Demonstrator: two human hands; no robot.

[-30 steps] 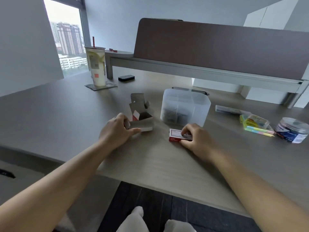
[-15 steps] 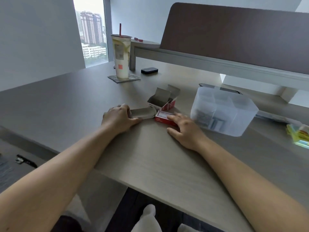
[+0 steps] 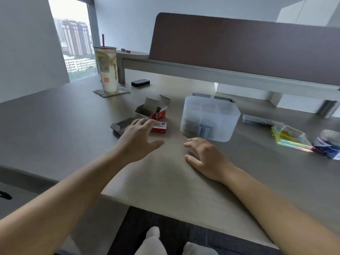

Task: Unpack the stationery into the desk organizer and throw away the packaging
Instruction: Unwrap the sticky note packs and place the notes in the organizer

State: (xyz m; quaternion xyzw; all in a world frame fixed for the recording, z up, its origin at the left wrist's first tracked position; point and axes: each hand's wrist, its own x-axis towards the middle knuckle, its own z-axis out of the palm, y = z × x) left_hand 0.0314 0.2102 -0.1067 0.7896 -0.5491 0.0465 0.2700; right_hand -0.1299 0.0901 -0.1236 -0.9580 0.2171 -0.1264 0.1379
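We are spreading our left hand (image 3: pixel 137 139) wide, fingertips reaching over the small red staple box (image 3: pixel 159 127) on the desk (image 3: pixel 55 126), gripping nothing. Our right hand (image 3: pixel 206 157) is resting loosely open, empty, just before the translucent desk organizer (image 3: pixel 209 117). An opened red carton (image 3: pixel 153 109) is lying behind the box.

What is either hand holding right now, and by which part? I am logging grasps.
Nothing. The left hand is open, fingers spread over the small red box. The right hand rests open on the desk.
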